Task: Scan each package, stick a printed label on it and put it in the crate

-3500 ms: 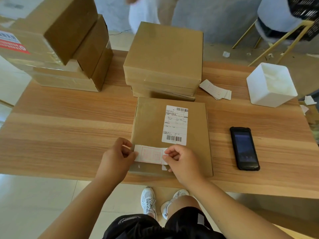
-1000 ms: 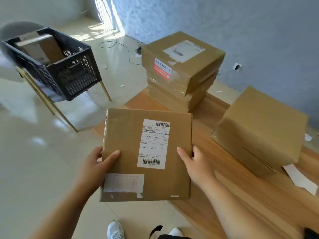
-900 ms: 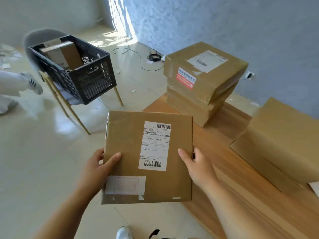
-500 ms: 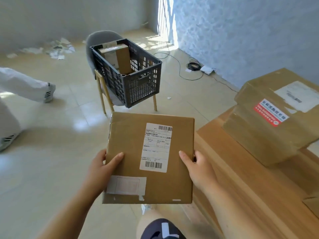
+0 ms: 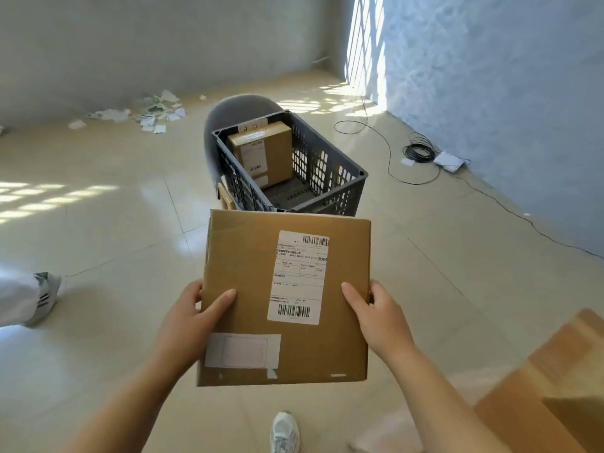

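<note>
A: Currently, what is the status of the package (image 5: 261, 289)?

B: It is carried flat in both hands, just short of the crate (image 5: 327, 178) and clear of it. The left hand (image 5: 192, 318) is clenched on the package edge farther from the tabletop (image 5: 552, 380); the right hand (image 5: 376, 318) grasps the opposite edge, thumbs on top.

A: Labelling complete?

B: A shipping label (image 5: 299, 276) and a smaller printed label (image 5: 242, 350) are both stuck to the top face, so that step appears done. Scanning cannot be confirmed.

A: Remaining work?

B: Placement. The crate sits on a chair (image 5: 242, 107) and already holds one labelled box (image 5: 261, 152) against its far wall; floor space nearer the carried package is free. How many packages remain cannot be told.
</note>
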{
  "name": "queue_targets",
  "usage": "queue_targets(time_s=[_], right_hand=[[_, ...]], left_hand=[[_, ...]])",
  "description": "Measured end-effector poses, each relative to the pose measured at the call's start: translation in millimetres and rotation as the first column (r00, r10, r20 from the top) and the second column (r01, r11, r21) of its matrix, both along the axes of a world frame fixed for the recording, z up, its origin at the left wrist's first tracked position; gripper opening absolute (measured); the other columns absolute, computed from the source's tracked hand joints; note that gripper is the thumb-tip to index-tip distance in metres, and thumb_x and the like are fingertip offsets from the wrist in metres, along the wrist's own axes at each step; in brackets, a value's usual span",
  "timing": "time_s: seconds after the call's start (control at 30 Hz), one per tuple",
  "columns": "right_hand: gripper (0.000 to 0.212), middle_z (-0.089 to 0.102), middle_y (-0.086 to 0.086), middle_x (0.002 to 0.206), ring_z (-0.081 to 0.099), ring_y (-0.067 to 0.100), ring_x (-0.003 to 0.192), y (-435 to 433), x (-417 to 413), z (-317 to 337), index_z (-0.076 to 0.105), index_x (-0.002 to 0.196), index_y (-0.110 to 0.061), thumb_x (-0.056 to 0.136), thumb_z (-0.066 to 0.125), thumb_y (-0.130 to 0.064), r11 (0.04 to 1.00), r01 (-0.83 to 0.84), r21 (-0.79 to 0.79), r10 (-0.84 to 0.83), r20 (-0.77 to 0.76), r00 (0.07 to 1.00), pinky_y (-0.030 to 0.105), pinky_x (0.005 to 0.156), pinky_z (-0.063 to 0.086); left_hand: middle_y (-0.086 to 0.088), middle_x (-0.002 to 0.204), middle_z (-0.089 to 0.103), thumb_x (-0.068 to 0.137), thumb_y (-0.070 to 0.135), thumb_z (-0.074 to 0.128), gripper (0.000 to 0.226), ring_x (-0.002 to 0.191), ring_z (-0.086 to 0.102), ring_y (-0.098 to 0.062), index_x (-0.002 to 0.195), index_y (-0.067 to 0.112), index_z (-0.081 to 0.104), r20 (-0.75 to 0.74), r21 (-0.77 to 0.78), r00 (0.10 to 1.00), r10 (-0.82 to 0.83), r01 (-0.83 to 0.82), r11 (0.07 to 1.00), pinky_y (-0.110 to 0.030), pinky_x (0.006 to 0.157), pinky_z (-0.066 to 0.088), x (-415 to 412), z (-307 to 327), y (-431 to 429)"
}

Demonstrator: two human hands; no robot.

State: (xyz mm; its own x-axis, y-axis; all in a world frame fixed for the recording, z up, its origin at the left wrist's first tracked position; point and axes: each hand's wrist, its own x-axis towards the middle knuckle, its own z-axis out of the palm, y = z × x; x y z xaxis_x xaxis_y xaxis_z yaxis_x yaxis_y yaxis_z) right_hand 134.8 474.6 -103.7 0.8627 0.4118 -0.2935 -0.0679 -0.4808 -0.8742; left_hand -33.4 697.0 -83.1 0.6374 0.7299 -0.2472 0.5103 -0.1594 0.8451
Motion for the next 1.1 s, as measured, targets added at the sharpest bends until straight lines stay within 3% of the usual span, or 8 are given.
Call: queue_targets(time_s=[0.23,0.43,0.53,0.67,0.77,0.9,1.0,1.1], right_hand=[[0.057,0.062,-0.017,0.111,0.062,0.011,0.098,83,90,31,0.053,0.122,-0.040,0.075,0.053,-0.072,0.998,-0.055,-0.017,0.056,0.052,0.997,0.039,0.084,0.057],[0.039,0.057,-0.010,0.118,0.058,0.014,0.103,161,178,66,0.053,0.120,-0.037,0.086,0.058,-0.054,1.000,-0.015,0.017,0.011,0.203,0.979,0.041,0.088,0.054],[0.046,0.056,-0.014,0.116,0.059,0.013,0.102,199,225,83,0.042,0.127,-0.044,0.087,0.064,-0.044,0.996,0.047,0.075,-0.065,0.257,0.964,0.039,0.088,0.052],[0.045,0.054,-0.013,0.122,0.058,0.012,0.105,245,280,91,0.043,0.125,-0.046,0.087,0.066,-0.039,0.989,0.084,0.124,-0.110,0.225,0.968,0.040,0.088,0.052],[0.037,0.054,-0.011,0.124,0.055,0.010,0.108,271,318,87,0.053,0.119,-0.038,0.086,0.068,-0.034,0.991,0.089,0.099,-0.110,0.236,0.966,0.038,0.090,0.050],[0.033,0.065,-0.020,0.105,0.062,0.001,0.097,292,354,74,0.058,0.105,-0.043,0.075,0.069,-0.052,0.986,0.028,0.166,-0.044,0.092,0.995,0.030,0.084,0.052],[0.047,0.064,-0.010,0.116,0.059,0.012,0.110,304,382,51,0.056,0.112,-0.042,0.073,0.056,-0.068,0.986,0.004,0.165,-0.001,-0.016,1.000,0.038,0.093,0.045],[0.055,0.059,-0.015,0.116,0.054,0.009,0.109,315,410,23,0.050,0.113,-0.039,0.074,0.042,-0.077,0.993,-0.037,0.116,0.051,-0.124,0.991,0.035,0.091,0.041]], left_hand=[[0.012,0.106,0.061,0.064,0.060,0.064,0.058,0.085,0.061,-0.003,0.112,0.029,0.051,0.084,-0.067,0.995,0.049,-0.043,0.997,-0.017,0.057,0.046,67,9,77],[0.008,0.106,0.062,0.061,0.055,0.069,0.060,0.094,0.061,-0.012,0.110,0.026,0.051,0.222,-0.092,0.974,0.035,-0.015,0.996,-0.027,0.067,0.051,159,25,156],[0.005,0.108,0.062,0.061,0.056,0.069,0.066,0.096,0.062,-0.018,0.114,0.026,0.046,0.262,-0.085,0.965,-0.001,0.024,0.996,-0.030,0.069,0.053,212,36,197],[0.009,0.109,0.057,0.074,0.047,0.067,0.056,0.094,0.059,-0.011,0.117,0.042,0.032,0.295,-0.071,0.953,-0.064,0.089,0.994,-0.023,0.065,0.049,267,44,244],[0.010,0.112,0.055,0.079,0.046,0.062,0.047,0.094,0.059,-0.012,0.118,0.040,0.036,0.288,-0.056,0.954,-0.079,0.099,0.994,-0.022,0.066,0.048,301,40,269],[0.016,0.109,0.050,0.074,0.060,0.053,0.050,0.089,0.056,-0.002,0.115,0.037,0.038,0.251,-0.060,0.965,-0.073,0.091,0.994,-0.018,0.066,0.047,338,24,289],[0.007,0.114,0.053,0.072,0.070,0.043,0.058,0.099,0.056,-0.011,0.116,0.032,0.042,0.184,-0.135,0.982,-0.031,0.057,0.989,-0.027,0.079,0.050,363,0,299],[0.006,0.107,0.058,0.071,0.076,0.031,0.065,0.094,0.057,-0.009,0.111,0.027,0.048,0.071,-0.197,0.997,0.000,0.014,0.980,-0.027,0.074,0.048,385,-25,304]])
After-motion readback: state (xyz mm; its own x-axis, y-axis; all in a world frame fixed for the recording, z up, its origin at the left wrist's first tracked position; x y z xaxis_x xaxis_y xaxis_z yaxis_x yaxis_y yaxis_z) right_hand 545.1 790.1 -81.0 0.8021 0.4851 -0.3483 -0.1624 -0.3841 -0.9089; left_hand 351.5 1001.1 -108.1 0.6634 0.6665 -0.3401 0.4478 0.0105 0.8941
